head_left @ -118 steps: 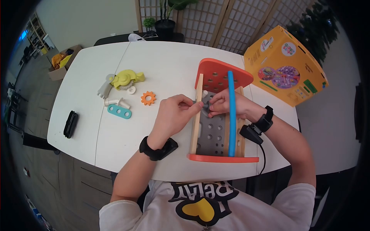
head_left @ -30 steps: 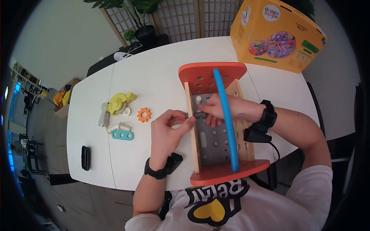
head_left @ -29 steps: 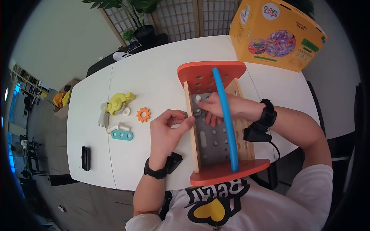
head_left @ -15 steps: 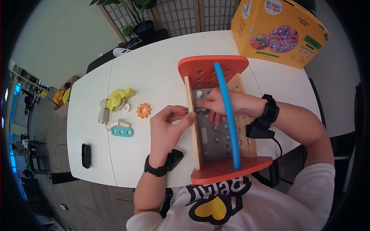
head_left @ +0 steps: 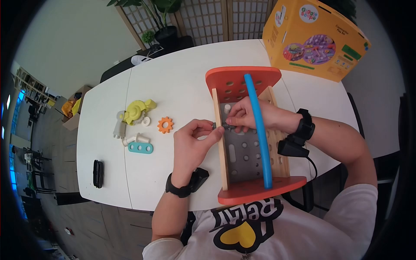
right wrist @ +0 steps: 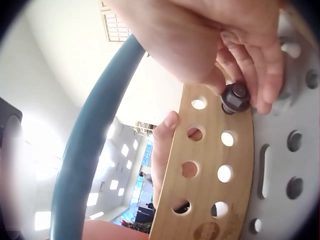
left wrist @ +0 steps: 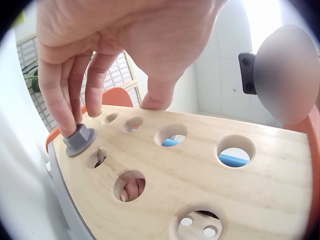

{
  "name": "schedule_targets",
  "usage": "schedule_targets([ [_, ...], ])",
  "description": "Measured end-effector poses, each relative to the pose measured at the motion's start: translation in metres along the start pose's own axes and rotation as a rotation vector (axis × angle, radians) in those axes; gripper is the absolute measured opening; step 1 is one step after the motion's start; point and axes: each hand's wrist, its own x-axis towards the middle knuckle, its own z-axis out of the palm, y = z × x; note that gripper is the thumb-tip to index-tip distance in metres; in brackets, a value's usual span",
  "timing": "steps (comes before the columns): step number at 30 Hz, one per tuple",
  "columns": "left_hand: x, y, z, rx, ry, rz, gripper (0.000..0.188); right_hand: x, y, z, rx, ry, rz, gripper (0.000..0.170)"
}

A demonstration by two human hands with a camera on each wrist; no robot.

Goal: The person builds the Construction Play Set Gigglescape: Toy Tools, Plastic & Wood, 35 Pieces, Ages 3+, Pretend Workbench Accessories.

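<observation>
A toy workbench with a wooden side panel [head_left: 220,151], orange ends [head_left: 242,78] and a grey holed board [head_left: 242,160] stands on the table. At the panel's outer face, fingertips of my left hand [head_left: 190,141] hold a grey hexagonal bolt head [left wrist: 80,140], while the thumb rests on the panel's top edge. Inside, my right hand [head_left: 249,116] reaches under the blue bar [head_left: 259,130]. Its thumb and fingers pinch a dark grey nut [right wrist: 235,98] at the bolt's end, beside the panel. Part of the nut is hidden by the fingers.
Left on the white table [head_left: 173,78] lie an orange gear [head_left: 165,125], a teal holed strip [head_left: 141,147], a cream screw [head_left: 141,138], a yellow-green toy tool [head_left: 136,110] and a black case [head_left: 98,173]. A yellow box [head_left: 316,43] stands at the back right.
My right fingers, spread more loosely half a second ago, have drawn in around the bolt's end. My left hand stays at the panel. The head view has shifted slightly.
</observation>
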Motion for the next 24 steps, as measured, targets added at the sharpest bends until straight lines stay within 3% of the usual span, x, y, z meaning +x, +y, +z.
schedule_targets([
  [6,0.0,-0.001,0.0,0.038,0.015,-0.01,0.023,-0.001,-0.013,0.007,-0.022,0.11,0.119,0.035],
  [9,-0.001,0.0,0.001,0.032,0.025,-0.013,0.024,-0.004,-0.012,0.005,0.114,0.132,0.039,0.031],
  [12,-0.001,-0.001,0.001,0.067,0.032,0.006,0.025,-0.003,-0.005,-0.001,0.148,0.017,-0.037,0.03],
  [13,-0.001,0.002,0.001,0.065,0.029,0.0,0.026,-0.008,-0.015,-0.004,0.107,-0.012,0.017,0.034],
  [16,-0.001,-0.001,-0.001,0.101,0.014,-0.013,0.027,0.0,-0.002,-0.001,0.105,0.008,-0.078,0.033],
  [19,-0.002,0.005,-0.002,0.151,0.006,-0.053,0.028,-0.003,-0.013,0.001,-0.069,0.01,0.123,0.032],
  [24,-0.004,0.005,-0.001,0.139,-0.007,-0.042,0.03,-0.002,-0.012,0.003,-0.025,0.062,0.172,0.038],
])
